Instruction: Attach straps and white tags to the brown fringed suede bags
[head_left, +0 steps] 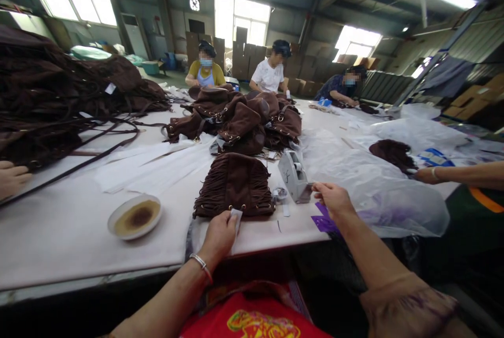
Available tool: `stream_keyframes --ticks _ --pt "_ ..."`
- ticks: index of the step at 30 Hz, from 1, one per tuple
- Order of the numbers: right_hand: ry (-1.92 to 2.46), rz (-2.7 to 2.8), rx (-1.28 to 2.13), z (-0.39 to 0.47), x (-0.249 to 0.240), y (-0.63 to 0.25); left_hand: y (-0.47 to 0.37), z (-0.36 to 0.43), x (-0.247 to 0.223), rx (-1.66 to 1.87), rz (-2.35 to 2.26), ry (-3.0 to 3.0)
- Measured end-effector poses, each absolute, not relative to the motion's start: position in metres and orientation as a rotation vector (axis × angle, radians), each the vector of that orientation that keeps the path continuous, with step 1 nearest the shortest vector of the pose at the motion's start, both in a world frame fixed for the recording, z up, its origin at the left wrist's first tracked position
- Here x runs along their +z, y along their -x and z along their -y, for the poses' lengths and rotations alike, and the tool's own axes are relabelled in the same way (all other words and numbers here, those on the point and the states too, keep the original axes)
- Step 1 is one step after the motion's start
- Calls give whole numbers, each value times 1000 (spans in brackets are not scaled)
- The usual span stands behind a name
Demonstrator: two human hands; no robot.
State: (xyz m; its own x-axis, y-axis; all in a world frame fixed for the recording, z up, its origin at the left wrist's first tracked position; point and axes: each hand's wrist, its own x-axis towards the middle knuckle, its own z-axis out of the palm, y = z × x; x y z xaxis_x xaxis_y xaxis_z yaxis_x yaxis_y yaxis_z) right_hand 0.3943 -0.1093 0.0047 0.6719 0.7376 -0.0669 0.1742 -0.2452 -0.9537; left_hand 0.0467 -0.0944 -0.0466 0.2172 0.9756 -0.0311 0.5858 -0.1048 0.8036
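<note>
Just in front of me lies a dark brown fringed bag with metal eyelets along its near edge. My left hand is closed at that edge, pinching a small white slip between thumb and fingers. To the right of the bag stands a grey tape dispenser. My right hand is closed in a pinch at the dispenser's right end; whatever is between its fingertips is too small to make out. A small round metallic item sits between bag and dispenser.
Several brown bags are piled behind, with a larger heap at left. A bowl of brownish liquid stands left. Clear plastic bags and purple pieces lie right. Other people's hands reach in from both sides; co-workers sit opposite.
</note>
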Motion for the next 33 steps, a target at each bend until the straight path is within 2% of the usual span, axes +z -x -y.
stream_keyframes --ticks 9,14,17,22,27,33 --pt "1959 723 743 137 -26 -376 -47 104 -41 726 -1509 -1854" --pt "1662 1508 1098 144 7 -311 -49 109 -38 720 -1569 -1881" --pt "1443 1794 1208 132 24 -249 -50 112 -36 696 -1610 -1894" --pt "1451 1903 1120 98 9 -192 -49 115 -36 698 -1561 -1927" --pt "1704 1953 966 81 -6 -190 -49 116 -41 716 -1565 -1972" --pt "1947 2034 773 80 -1 -184 -48 121 -47 787 -1611 -1908"
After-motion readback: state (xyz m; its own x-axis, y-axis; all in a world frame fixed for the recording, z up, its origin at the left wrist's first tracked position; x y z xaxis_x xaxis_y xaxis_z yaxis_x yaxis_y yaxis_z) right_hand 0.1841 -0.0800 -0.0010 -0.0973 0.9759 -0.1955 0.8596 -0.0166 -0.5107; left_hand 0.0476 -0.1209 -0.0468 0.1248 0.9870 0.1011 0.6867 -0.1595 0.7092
